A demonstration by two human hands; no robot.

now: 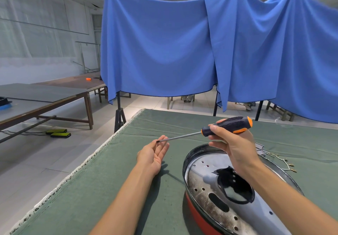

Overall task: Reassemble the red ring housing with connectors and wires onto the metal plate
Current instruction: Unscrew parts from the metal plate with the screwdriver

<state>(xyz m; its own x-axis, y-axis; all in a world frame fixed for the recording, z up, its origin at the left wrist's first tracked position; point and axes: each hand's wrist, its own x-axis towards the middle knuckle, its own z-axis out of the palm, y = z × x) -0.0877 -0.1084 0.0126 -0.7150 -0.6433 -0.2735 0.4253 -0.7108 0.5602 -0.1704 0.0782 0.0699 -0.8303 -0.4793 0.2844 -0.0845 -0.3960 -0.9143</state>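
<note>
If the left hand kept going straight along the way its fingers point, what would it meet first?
The left hand lies palm up, fingers toward the far table edge. First in that line is the tip of the screwdriver, held by the right hand. The tip already looks at the fingertips, though depth is unclear.

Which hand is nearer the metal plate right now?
Right. The right hand grips the screwdriver directly above the metal plate's far rim. The left hand lies open, palm up, off to the plate's left over the green cloth, at the screwdriver's tip.
</note>
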